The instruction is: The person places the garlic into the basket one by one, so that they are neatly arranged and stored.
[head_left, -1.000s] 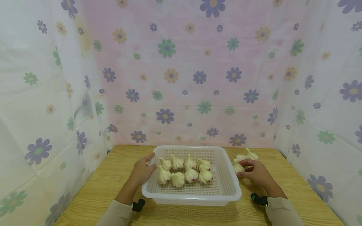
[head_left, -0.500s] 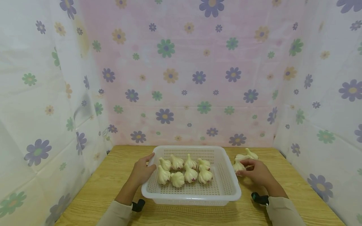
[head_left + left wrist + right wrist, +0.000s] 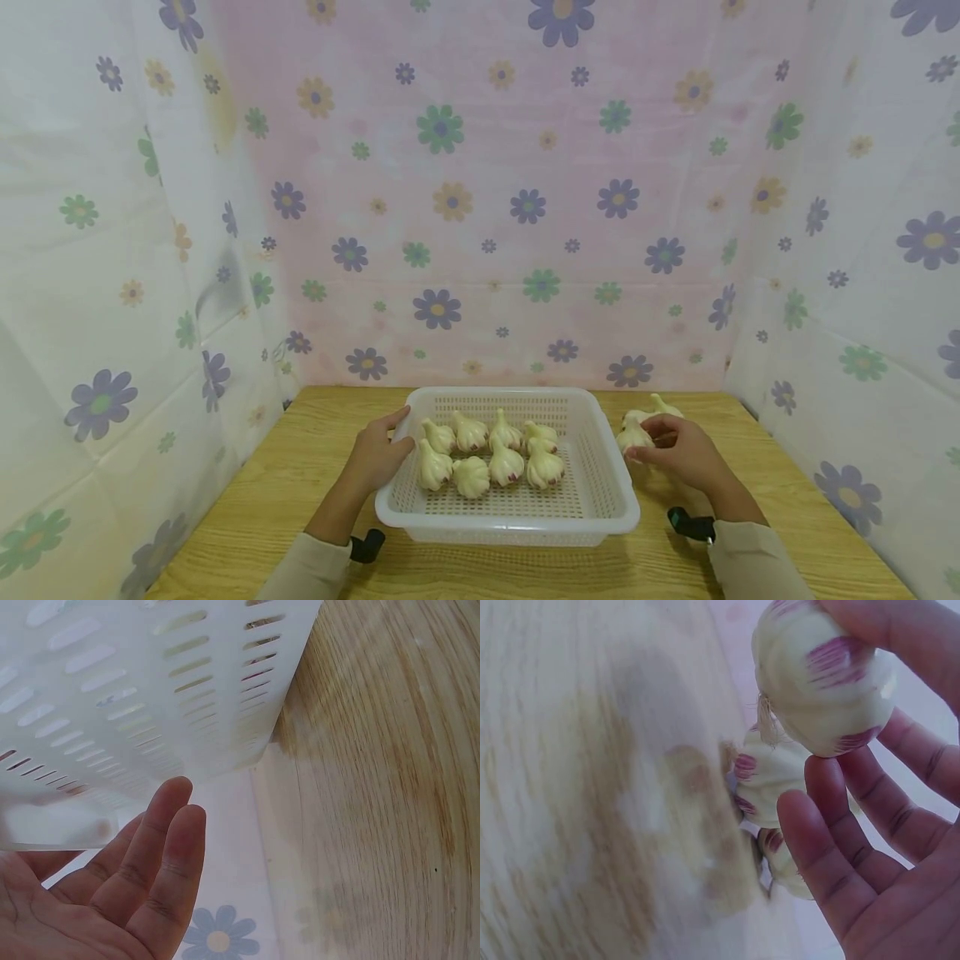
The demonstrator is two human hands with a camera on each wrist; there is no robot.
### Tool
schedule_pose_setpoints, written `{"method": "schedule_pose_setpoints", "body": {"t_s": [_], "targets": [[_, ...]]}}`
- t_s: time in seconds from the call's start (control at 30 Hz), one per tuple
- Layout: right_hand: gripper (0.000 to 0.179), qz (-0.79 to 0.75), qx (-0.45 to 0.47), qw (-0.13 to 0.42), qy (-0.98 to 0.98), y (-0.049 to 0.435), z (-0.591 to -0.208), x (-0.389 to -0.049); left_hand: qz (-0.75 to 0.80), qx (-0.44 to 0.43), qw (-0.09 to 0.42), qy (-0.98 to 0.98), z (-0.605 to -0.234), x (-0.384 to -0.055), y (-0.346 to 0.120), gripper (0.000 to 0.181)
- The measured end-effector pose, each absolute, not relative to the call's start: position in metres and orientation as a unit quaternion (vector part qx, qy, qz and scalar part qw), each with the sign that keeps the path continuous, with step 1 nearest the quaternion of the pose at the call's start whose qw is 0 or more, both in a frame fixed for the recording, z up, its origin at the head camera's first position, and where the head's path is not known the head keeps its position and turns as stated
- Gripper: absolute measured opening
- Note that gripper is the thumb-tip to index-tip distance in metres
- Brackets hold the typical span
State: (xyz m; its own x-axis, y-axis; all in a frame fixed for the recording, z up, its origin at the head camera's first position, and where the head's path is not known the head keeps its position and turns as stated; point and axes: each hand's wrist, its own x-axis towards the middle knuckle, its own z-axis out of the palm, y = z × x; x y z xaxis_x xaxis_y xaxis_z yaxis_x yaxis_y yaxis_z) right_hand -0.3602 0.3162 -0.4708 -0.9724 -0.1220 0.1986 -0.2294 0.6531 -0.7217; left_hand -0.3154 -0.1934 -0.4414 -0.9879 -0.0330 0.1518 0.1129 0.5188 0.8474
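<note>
A white plastic basket (image 3: 507, 523) with slotted walls stands on the table, several garlic bulbs (image 3: 471, 477) lying inside it in two rows. My left hand (image 3: 378, 452) holds the basket's left rim, thumb over the edge. In the left wrist view, other fingers of that hand (image 3: 135, 877) extend along the outside of the slotted wall (image 3: 112, 697). To the right of the basket, my right hand (image 3: 686, 454) pinches a garlic bulb (image 3: 634, 435) between thumb and fingers. The right wrist view shows this bulb (image 3: 817, 682) with purple streaks, root end toward the camera, raised off the table.
Behind the right hand, more garlic bulbs (image 3: 666, 407) lie on the wooden table (image 3: 300, 442), partly hidden; two show in the right wrist view, the nearer bulb (image 3: 769, 776) just beyond the held one. Flowered cloth (image 3: 487, 208) encloses the table at the back and both sides.
My right hand has taken the garlic bulb and raised it slightly from the table. The left hand and the basket have stayed in place.
</note>
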Motion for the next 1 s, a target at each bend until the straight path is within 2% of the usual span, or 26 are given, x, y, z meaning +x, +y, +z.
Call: {"method": "schedule_pose_setpoints", "body": {"t_s": [0.6, 1.0], "targets": [[0.072, 0.411, 0.081, 0.095, -0.903, 0.311, -0.447, -0.354, -0.492, -0.025, 0.074, -0.867, -0.443, -0.316, -0.196, 0.064], [0.058, 0.392, 0.13, 0.125, -0.902, 0.307, -0.415, -0.351, -0.494, -0.032, 0.077, -0.865, -0.443, -0.317, -0.195, 0.064]]}}
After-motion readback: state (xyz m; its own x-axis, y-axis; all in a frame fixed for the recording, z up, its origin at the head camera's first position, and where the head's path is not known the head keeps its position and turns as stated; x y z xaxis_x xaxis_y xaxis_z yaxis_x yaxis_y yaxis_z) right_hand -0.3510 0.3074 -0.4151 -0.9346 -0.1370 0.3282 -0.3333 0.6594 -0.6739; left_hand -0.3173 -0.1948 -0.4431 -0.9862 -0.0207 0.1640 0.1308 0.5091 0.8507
